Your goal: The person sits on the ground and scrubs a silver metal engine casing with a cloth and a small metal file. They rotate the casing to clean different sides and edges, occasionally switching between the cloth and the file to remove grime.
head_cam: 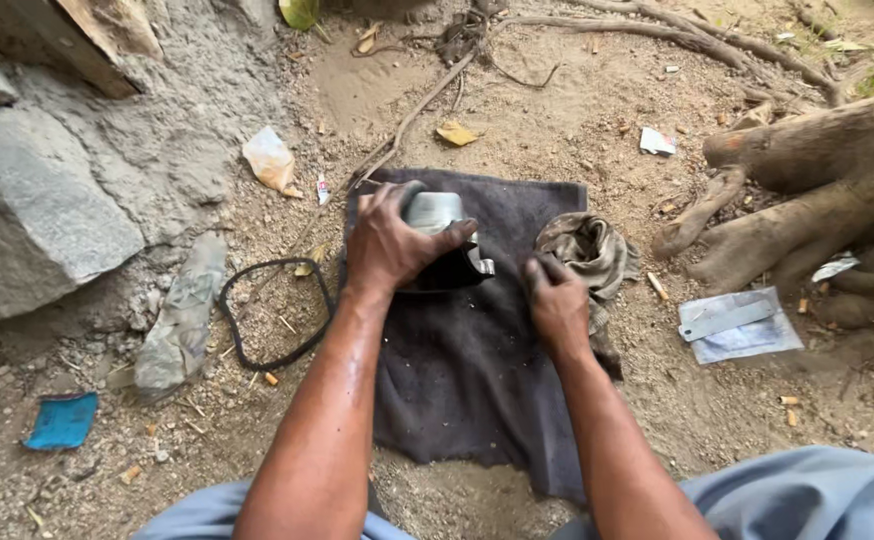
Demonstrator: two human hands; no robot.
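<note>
My left hand [389,245] grips a pale grey metal part [435,211] with a dark lower piece, holding it on a dark grey cloth [467,370] spread on the dirt. The fingers wrap over the top of the part. My right hand [555,298] rests on the cloth just right of the part, fingertips at its small shiny end [484,266]; whether it pinches anything is hidden. A crumpled brownish rag [589,250] lies at the cloth's right edge, beside my right hand.
A black rubber ring [275,312] lies left of the cloth. Grey rocks [37,210] stand at the left, tree roots [817,190] at the right. A flat metal strip on a plastic bag [739,322] lies right. Litter and a blue scrap [63,420] dot the dirt.
</note>
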